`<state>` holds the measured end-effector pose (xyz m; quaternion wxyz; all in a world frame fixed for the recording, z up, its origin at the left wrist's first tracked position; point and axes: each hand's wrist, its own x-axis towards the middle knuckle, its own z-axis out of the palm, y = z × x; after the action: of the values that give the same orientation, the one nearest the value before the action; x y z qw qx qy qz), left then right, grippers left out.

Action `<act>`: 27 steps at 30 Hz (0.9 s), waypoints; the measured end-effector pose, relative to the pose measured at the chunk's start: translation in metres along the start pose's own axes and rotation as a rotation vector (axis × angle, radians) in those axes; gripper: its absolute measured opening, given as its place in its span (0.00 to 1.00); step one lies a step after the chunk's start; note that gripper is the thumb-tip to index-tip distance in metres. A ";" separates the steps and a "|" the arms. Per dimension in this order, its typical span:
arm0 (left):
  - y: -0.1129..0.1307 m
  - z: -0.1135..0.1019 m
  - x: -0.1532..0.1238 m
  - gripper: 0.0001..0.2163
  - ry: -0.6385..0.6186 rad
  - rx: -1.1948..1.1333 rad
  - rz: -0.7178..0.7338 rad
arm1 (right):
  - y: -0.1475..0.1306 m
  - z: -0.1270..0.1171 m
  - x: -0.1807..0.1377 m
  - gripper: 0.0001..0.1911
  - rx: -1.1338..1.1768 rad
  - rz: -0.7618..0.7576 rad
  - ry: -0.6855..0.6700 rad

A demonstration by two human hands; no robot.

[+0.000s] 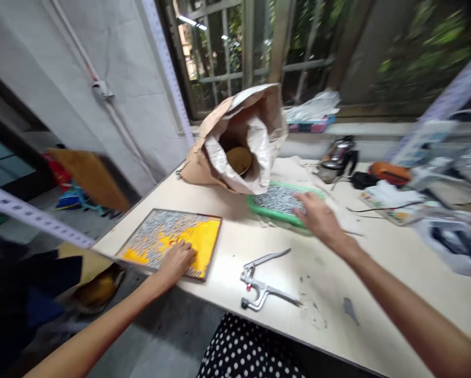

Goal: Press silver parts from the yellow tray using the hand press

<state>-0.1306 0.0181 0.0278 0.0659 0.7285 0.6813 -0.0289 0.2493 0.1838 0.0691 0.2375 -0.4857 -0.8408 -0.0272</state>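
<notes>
My left hand rests on the near edge of a flat framed tray with a yellow base, partly covered by small silvery pieces; its fingers are curled down onto the pieces. My right hand reaches into a green tray filled with the same silvery pieces, palm down, fingers blurred by motion. Metal hand pliers lie on the table between my arms.
A crumpled brown paper sack lies open behind the green tray. Tools, cables and an orange device crowd the table's right side. The beige table edge runs near my polka-dot lap. A window grille stands behind.
</notes>
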 end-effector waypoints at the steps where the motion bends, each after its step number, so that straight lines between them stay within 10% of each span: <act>1: -0.003 0.003 0.002 0.12 0.000 0.008 0.002 | -0.008 0.001 -0.011 0.15 0.047 -0.025 -0.034; 13: -0.035 0.022 0.014 0.14 -0.081 0.067 0.007 | -0.082 0.007 -0.143 0.09 0.355 0.010 -0.495; 20: -0.023 -0.006 0.026 0.10 0.078 -0.254 -0.135 | -0.075 0.041 -0.173 0.12 0.392 -0.027 -0.355; 27: -0.022 0.009 0.048 0.08 0.065 -0.295 -0.126 | -0.079 0.051 -0.183 0.14 0.386 -0.044 -0.294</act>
<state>-0.1488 0.0661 0.0109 0.1482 0.6672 0.7243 0.0913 0.2406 0.0087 -0.0391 0.2003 -0.4117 -0.8663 0.2000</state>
